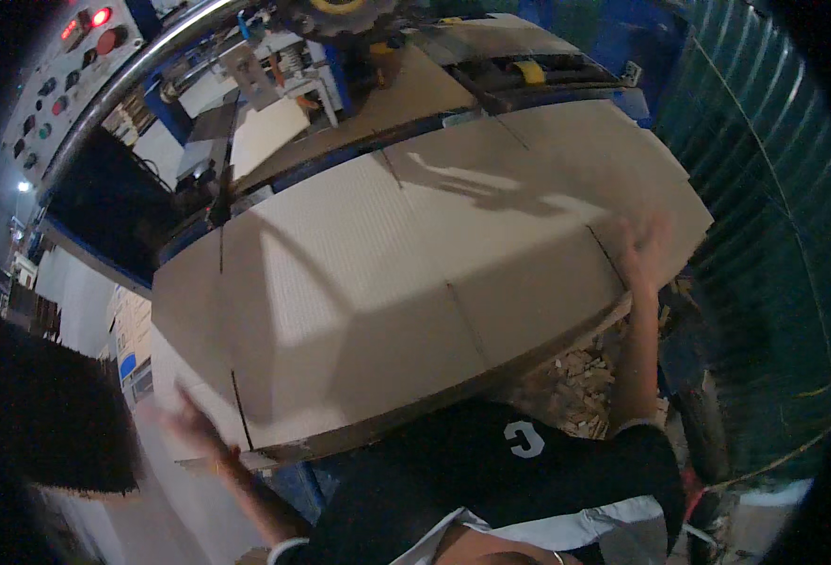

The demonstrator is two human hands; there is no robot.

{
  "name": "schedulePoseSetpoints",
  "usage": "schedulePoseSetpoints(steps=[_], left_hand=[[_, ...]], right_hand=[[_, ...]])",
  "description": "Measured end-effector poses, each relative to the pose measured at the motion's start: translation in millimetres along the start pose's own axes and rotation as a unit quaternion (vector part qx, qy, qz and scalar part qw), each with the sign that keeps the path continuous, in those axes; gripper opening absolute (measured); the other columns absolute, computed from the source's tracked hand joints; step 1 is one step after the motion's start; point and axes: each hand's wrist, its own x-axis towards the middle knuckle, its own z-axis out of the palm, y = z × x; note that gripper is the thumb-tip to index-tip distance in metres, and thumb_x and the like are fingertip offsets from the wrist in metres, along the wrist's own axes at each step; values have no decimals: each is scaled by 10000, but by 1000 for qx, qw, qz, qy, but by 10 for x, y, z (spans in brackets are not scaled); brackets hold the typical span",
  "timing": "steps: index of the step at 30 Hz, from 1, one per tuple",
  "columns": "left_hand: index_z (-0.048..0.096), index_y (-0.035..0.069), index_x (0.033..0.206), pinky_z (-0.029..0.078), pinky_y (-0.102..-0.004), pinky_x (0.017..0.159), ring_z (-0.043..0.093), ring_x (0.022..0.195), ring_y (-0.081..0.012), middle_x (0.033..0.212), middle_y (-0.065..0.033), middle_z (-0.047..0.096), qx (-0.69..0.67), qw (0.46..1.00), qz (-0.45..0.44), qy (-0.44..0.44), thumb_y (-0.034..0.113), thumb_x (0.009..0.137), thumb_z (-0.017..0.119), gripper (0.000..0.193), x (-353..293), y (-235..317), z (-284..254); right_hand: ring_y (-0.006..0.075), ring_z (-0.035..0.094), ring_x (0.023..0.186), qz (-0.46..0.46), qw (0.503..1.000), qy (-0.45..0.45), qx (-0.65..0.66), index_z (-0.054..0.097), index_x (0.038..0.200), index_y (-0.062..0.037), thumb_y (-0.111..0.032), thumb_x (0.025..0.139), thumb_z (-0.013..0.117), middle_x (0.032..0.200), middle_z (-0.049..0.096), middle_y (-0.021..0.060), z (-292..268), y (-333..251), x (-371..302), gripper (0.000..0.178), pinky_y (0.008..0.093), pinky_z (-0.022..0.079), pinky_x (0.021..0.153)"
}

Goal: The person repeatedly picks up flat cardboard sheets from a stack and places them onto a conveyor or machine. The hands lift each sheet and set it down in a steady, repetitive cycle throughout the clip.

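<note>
A broad cardboard stack lies in front of the person's torso, and the step in hand looks like squaring or steadying it by its ends. The left hand is at the stack's near left corner, the right hand over its right end; both are blurred, fingers apparently spread, and contact is hard to tell. The next move seems to call for even pressure from both ends. The stack's top is tan, matte and faintly ribbed, with narrow dark slits; ridged green sheeting stands to its right.
</note>
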Motion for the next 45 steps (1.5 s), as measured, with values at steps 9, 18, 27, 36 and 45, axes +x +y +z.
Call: schedulePoseSetpoints(steps=[9,18,27,36,45], left_hand=[[504,36,1221,327,-514,955,463,1073,-442,1141,-221,547,670,727,-92,116,422,801,637,586,-382,-1072,-119],[491,-58,1165,361,-379,972,501,1075,-262,1170,-159,522,-368,876,-165,264,255,885,530,422,-26,-569,-461],[538,-19,1148,437,-348,893,555,1010,-242,1156,-140,553,-252,954,-54,155,134,853,572,334,-622,-92,-333],[546,172,1226,325,-435,1005,437,1198,-296,1300,-53,501,274,863,319,-280,70,765,547,472,-717,638,585],[498,164,1275,312,-438,1013,406,1216,-312,1357,-91,424,271,869,337,-239,139,811,436,469,-343,589,811]], right_hand=[[428,332,1240,110,980,62,-154,422,1280,20,-411,783,631,1336,371,277,234,807,-100,690,484,293,1023],[230,530,997,151,771,194,588,495,1143,-25,-79,809,576,1149,515,130,-166,591,547,348,361,457,833],[265,566,1002,34,961,58,267,550,1155,-1,-173,841,572,1100,605,109,-1309,-433,-1041,358,375,412,902],[304,520,1135,-384,871,-270,141,653,994,-126,4,683,599,1141,616,42,-758,-717,-1241,341,469,367,985],[308,376,1263,-369,843,-363,148,608,1110,-108,13,731,579,1318,473,96,-284,-626,-764,399,438,297,1042]])
